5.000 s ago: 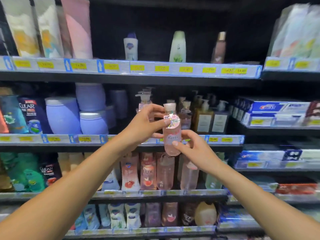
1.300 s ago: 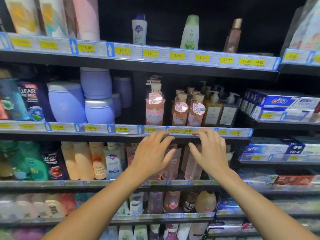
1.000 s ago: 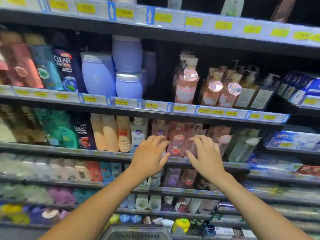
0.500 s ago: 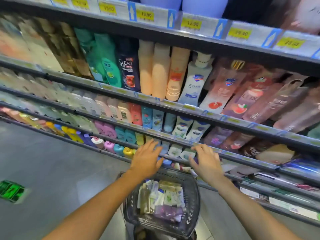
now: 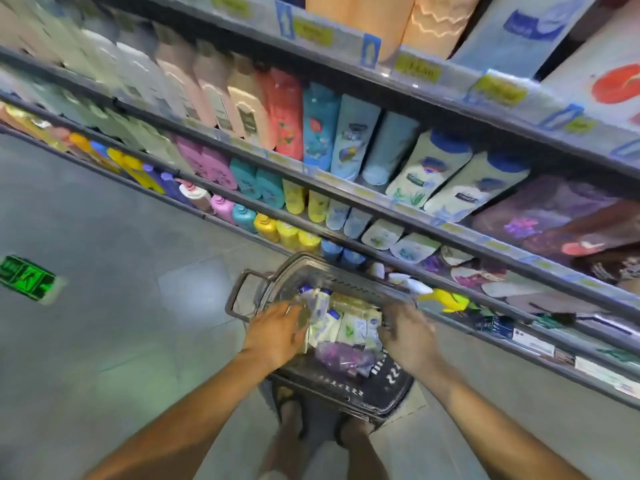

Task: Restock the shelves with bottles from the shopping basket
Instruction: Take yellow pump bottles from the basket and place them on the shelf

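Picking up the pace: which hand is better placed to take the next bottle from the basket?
Left, probably. The left hand is over the white bottles, fingertips among them; the right hand sits at the right rim of the basket. Blur hides any grip.

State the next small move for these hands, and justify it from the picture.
Probably close the left hand on the white bottle nearest it: it and the right hand hover over the basket, apparently holding nothing.

dark grey plastic shopping basket [image 5: 346, 284] | upright, beside stocked grey metal shelves [image 5: 363, 194] | white blue-capped bottles [image 5: 323, 308] lying packed inside
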`<action>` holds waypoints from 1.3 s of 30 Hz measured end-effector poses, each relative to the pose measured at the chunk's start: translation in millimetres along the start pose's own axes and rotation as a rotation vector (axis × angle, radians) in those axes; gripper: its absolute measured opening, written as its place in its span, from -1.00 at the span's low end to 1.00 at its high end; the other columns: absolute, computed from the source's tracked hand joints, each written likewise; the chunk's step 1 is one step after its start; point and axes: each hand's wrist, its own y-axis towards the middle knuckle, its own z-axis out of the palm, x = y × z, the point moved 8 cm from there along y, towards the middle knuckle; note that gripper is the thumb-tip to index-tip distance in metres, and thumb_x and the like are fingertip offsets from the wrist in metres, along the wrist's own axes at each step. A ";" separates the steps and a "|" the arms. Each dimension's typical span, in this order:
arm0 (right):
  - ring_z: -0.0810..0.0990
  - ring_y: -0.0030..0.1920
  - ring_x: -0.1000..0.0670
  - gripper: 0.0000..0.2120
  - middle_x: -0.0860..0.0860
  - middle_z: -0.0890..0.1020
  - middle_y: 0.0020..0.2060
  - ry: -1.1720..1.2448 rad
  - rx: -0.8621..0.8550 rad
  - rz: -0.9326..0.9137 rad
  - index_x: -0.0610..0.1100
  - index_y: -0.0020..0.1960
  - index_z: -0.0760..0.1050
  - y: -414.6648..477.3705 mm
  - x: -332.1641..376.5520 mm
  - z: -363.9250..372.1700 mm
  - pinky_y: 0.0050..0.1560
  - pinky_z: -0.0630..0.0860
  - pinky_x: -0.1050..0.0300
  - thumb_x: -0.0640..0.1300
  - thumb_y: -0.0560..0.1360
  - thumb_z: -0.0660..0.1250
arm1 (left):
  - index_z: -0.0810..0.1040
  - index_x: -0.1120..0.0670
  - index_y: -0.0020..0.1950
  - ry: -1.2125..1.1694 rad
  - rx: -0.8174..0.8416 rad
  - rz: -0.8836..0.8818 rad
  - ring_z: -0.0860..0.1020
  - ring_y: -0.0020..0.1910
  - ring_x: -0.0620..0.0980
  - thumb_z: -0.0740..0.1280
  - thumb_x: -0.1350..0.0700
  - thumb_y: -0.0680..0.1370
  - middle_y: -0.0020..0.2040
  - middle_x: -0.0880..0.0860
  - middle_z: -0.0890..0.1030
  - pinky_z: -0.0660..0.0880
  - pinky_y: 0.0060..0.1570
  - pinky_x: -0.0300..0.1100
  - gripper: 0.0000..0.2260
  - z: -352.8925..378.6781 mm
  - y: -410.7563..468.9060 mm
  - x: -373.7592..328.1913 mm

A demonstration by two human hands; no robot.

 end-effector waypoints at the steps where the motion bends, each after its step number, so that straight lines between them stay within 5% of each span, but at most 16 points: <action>1: 0.47 0.33 -0.12 -0.60 -0.04 0.52 0.24 0.008 0.023 0.013 0.02 0.38 0.47 6.9 -5.2 15.2 0.23 0.41 0.00 0.07 0.56 0.31 | 0.50 0.08 0.44 -0.011 0.031 -0.032 0.56 0.27 0.22 0.07 -0.20 0.54 0.26 0.14 0.58 0.58 0.16 0.10 -0.41 17.4 3.7 7.8; 8: 0.41 0.41 -0.11 -0.58 -0.04 0.50 0.37 0.117 0.142 0.087 -0.01 0.40 0.48 57.7 -39.8 127.0 0.37 0.32 -0.01 0.04 0.56 0.36 | 0.38 0.04 0.49 -0.150 0.187 -0.215 0.43 0.39 0.14 0.23 -0.08 0.63 0.38 0.10 0.47 0.46 0.30 0.01 -0.55 127.8 43.0 53.1; 13: 0.46 0.37 -0.12 -0.62 -0.02 0.50 0.34 0.137 0.188 0.091 -0.01 0.38 0.49 87.2 -57.5 200.0 0.32 0.43 -0.08 0.01 0.57 0.32 | 0.28 0.04 0.59 -0.348 0.273 -0.423 0.35 0.48 0.14 0.28 -0.06 0.63 0.49 0.10 0.39 0.34 0.42 0.02 -0.45 213.0 77.1 87.2; 20: 0.50 0.31 -0.13 -0.63 -0.05 0.50 0.30 0.173 0.163 0.086 -0.05 0.35 0.50 124.9 -86.4 274.4 0.24 0.48 -0.09 -0.05 0.56 0.36 | 0.38 0.13 0.46 -0.411 0.276 -0.558 0.58 0.23 0.15 0.39 0.01 0.57 0.31 0.16 0.56 0.50 0.10 -0.07 -0.49 304.2 125.5 126.7; 24: 0.56 0.24 -0.13 -0.63 -0.04 0.52 0.29 0.230 0.145 0.091 -0.05 0.35 0.51 148.8 -104.2 310.6 0.22 0.52 -0.13 -0.03 0.56 0.39 | 0.10 0.29 0.60 -0.357 0.299 -0.616 0.48 0.40 0.22 0.40 -0.05 0.60 0.46 0.26 0.44 0.45 0.29 0.00 -0.24 343.9 157.6 141.0; 32: 0.58 0.19 -0.17 -0.64 -0.10 0.57 0.20 0.303 0.049 0.137 -0.12 0.30 0.54 162.6 -129.9 348.2 0.21 0.55 -0.14 -0.13 0.52 0.45 | -0.17 0.18 0.65 -0.385 0.306 -0.733 0.34 0.52 0.27 0.50 -0.22 0.49 0.60 0.25 0.23 0.39 0.42 0.21 0.07 390.1 183.2 162.0; 39: 0.58 0.18 -0.13 -0.64 -0.07 0.56 0.21 0.325 0.054 0.161 -0.10 0.31 0.52 162.2 -134.4 353.3 0.23 0.54 -0.09 -0.08 0.55 0.44 | -0.06 0.20 0.63 -0.419 0.240 -0.751 0.41 0.45 0.27 0.53 -0.16 0.48 0.53 0.25 0.31 0.46 0.35 0.19 0.01 386.3 188.4 165.7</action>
